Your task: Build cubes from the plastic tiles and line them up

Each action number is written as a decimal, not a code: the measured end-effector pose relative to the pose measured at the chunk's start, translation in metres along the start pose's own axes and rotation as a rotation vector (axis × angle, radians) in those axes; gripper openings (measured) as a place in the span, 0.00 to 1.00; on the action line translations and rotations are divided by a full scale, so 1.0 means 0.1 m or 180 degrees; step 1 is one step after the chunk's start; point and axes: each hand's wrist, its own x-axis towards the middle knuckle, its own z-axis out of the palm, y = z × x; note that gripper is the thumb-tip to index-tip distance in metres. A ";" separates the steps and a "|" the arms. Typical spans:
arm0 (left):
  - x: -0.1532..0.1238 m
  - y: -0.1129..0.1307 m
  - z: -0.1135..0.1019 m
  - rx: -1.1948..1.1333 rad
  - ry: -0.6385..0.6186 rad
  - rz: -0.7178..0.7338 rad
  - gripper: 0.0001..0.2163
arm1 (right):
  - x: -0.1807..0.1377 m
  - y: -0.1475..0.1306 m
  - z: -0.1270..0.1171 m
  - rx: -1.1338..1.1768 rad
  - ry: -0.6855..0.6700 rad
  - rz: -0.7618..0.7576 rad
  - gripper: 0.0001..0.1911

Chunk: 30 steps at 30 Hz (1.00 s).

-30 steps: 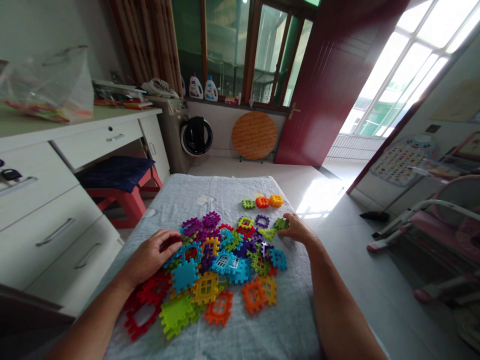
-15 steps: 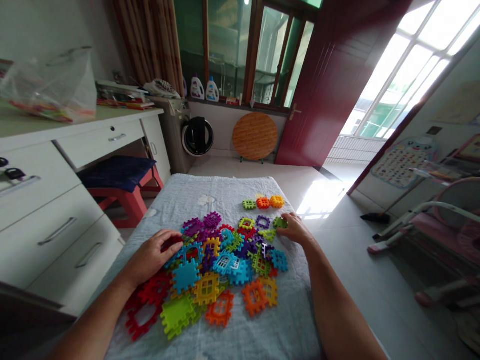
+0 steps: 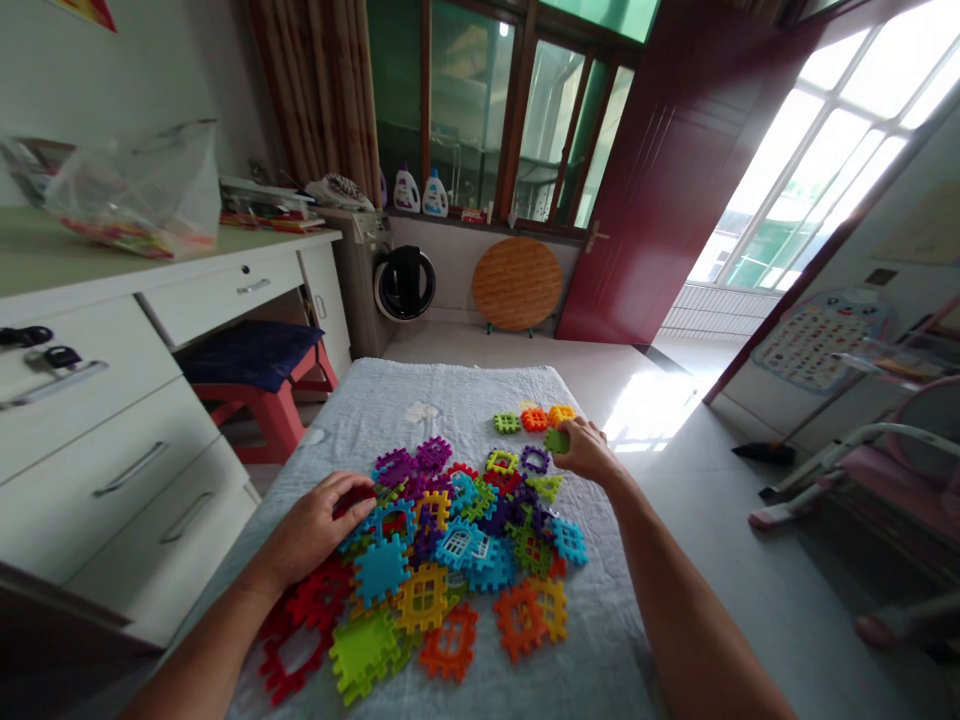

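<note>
A heap of bright plastic interlocking tiles lies on a pale blue cloth-covered table. My left hand rests on the heap's left side, fingers curled over a red tile. My right hand is closed on a small green tile, held just above the cloth. Just beyond it sits a short row of three tiles: green, orange-red and orange.
A white desk with drawers stands at the left, a clear plastic bag on top and a red stool under it. A round wooden board leans on the far wall. A pink stroller stands at the right.
My right hand has picked up the green tile and moved it away from me toward the row of three. My left hand has stayed on the heap. The camera tilted slightly.
</note>
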 end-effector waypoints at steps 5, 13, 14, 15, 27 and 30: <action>-0.01 0.02 -0.01 0.0005 0.0027 0.0024 0.17 | 0.44 -0.43 -0.05 0.0110 0.0041 -0.0638 0.24; -0.01 0.05 -0.02 -0.0016 -0.0019 -0.0078 0.16 | 0.95 -0.56 0.19 -0.0143 -0.0493 -0.0817 0.27; -0.01 0.06 -0.02 -0.0022 -0.0026 -0.0088 0.16 | 0.98 -0.55 0.20 -0.0167 -0.0536 -0.0829 0.28; -0.01 0.06 -0.02 -0.0028 -0.0029 -0.0093 0.16 | 1.00 -0.55 0.22 -0.0193 -0.0574 -0.0842 0.28; -0.02 0.07 -0.02 -0.0039 -0.0042 -0.0084 0.15 | 1.10 -0.57 0.26 -0.0540 -0.0765 -0.0939 0.42; -0.02 0.07 -0.02 -0.0021 -0.0052 -0.0092 0.15 | 1.15 -0.61 0.29 -0.0659 -0.0912 -0.1094 0.42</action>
